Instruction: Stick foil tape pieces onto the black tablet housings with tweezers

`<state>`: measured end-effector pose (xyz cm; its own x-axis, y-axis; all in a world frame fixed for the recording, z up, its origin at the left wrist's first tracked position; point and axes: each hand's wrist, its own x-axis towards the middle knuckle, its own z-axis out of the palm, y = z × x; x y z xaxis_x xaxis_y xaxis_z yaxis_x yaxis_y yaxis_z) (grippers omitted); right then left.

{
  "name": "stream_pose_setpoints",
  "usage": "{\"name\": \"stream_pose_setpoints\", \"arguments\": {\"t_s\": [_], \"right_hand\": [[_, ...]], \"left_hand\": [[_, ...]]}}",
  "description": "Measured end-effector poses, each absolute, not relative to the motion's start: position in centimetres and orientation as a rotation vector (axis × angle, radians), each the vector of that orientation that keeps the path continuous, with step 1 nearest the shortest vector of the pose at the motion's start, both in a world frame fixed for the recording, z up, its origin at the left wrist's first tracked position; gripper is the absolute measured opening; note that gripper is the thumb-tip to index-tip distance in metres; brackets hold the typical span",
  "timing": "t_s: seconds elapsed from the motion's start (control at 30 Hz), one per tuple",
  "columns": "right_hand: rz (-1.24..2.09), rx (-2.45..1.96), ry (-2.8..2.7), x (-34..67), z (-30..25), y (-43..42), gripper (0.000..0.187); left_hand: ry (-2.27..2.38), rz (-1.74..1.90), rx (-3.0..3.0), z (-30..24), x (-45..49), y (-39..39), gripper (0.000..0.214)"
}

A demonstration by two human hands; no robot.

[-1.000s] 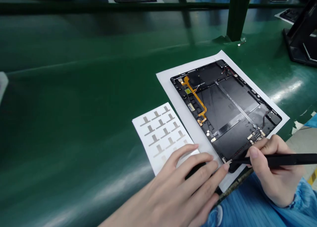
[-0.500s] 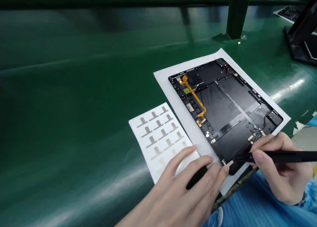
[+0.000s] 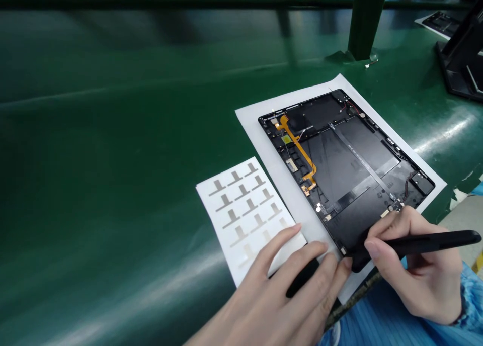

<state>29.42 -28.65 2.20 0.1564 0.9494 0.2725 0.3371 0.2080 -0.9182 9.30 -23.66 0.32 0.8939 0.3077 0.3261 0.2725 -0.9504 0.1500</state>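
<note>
My right hand grips a pair of black tweezers like a pen, their tip end over the near corner of an opened tablet housing. My left hand lies palm down with its fingers spread, across a white label sheet and up to that same corner. Its rightmost fingertips rest at the housing's edge, near the tool's tip. Between the fingers shows something dark and rounded that I cannot make out. An orange flat cable runs along the housing's left side. Grey T-shaped stickers cover the sheet in rows.
A white paper lies under the housing on the green bench. Behind it rises a dark green post. Far right are a black stand and another tablet housing. The bench's front edge runs beneath my hands.
My right hand has moved left and turned the tweezers towards the housing's corner. The small pale strip seen at my left fingertip is now mostly hidden. My left hand has barely moved.
</note>
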Motion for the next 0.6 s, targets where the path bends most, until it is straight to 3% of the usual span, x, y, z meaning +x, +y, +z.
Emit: {"name": "stream_pose_setpoints", "arguments": {"t_s": [0.2, 0.43, 0.6], "right_hand": [[0.692, -1.328, -1.379, 29.3, 2.1, -28.7, 0.019], [0.695, -1.295, -1.216, 29.5, 2.0, -28.6, 0.020], [0.720, -1.331, -1.217, 29.7, 2.1, -28.8, 0.027]], "left_hand": [[0.425, 0.490, 2.976, 0.0, 9.0, -23.8, 0.031], [0.554, 0.699, 2.761, 1.2, 10.1, -23.3, 0.029], [0.692, 0.679, 2.836, 2.0, 10.2, -23.0, 0.039]]}}
